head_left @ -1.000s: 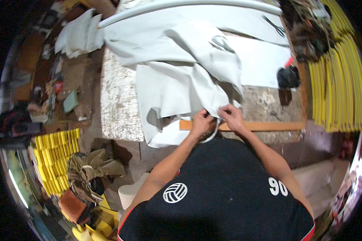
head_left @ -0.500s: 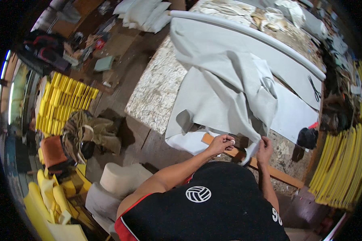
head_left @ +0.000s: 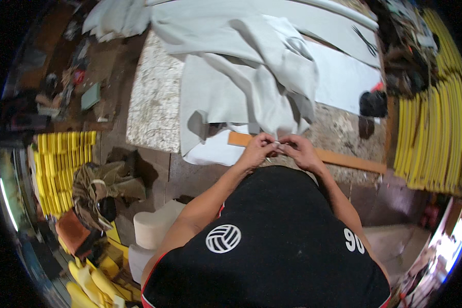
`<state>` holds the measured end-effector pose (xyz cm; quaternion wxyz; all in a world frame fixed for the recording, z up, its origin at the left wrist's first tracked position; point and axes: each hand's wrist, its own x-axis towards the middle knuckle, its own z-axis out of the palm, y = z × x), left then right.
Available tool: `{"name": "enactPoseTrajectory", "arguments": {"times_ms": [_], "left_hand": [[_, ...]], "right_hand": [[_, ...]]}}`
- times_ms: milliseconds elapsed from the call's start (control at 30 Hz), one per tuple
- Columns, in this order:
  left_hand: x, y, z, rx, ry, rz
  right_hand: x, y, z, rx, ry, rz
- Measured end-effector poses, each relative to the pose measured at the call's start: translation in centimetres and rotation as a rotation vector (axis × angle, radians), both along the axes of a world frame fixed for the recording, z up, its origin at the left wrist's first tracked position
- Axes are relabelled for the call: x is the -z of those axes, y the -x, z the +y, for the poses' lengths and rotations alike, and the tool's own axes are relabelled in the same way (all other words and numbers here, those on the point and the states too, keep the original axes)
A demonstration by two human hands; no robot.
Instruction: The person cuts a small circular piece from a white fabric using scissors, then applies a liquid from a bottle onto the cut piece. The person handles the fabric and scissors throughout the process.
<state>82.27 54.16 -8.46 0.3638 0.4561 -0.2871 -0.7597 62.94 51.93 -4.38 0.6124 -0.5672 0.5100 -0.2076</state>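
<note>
Both hands [head_left: 256, 152] [head_left: 304, 153] pinch grey fabric [head_left: 218, 92] at its edge (most lies beyond).

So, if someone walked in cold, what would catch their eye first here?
Probably the big pale grey fabric, rumpled across the worn table, with the person's left hand and right hand close together at its near edge. Next, the bright yellow: one stack on the floor side at left, another stack beyond the table's right edge.
</note>
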Motion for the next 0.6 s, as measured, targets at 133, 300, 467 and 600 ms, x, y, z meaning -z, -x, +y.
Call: {"name": "enactPoseTrajectory", "arguments": {"times_ms": [133,300,467,600], "left_hand": [[-0.1,-0.2,0.7,-0.116,-0.17,-0.066],[3.3,-1.6,2.1,-0.227,-0.248,-0.163],[5.0,0.7,2.1,-0.164,-0.044,-0.471],[6.8,2.2,1.8,-0.034,0.345,-0.904]], "right_hand": [[0.5,2.8,0.9,-0.123,0.123,0.166],[3.4,6.5,2.2,0.007,-0.017,0.237],[8.2,9.5,1.2,0.186,-0.008,0.368],[10.6,9.5,-1.2,0.338,0.126,0.394]]}}
